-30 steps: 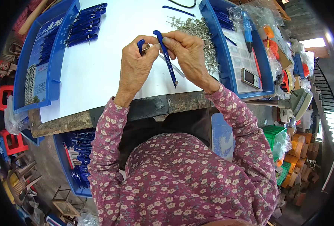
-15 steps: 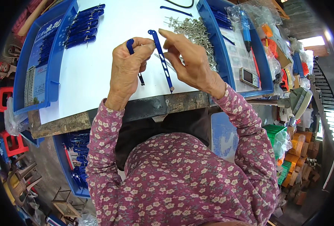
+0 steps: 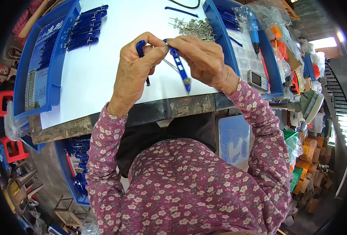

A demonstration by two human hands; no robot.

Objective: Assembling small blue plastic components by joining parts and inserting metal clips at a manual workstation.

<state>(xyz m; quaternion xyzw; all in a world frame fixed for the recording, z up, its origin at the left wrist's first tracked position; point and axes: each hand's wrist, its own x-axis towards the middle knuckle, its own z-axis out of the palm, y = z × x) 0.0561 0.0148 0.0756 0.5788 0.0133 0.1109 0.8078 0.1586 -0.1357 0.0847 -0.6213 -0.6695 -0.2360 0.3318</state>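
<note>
Head view: your left hand [image 3: 133,68] is curled round a blue piece [image 3: 140,47]; your right hand [image 3: 205,58] pinches the top of a blue strip [image 3: 182,73] over the white sheet [image 3: 130,23]. A loose pinch could let it drop.

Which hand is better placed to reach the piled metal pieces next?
Probably the right. The right hand is nearer the metal pieces, though it is busy at a slotted blue strip. The left hand is farther away and grips another blue piece.
</note>
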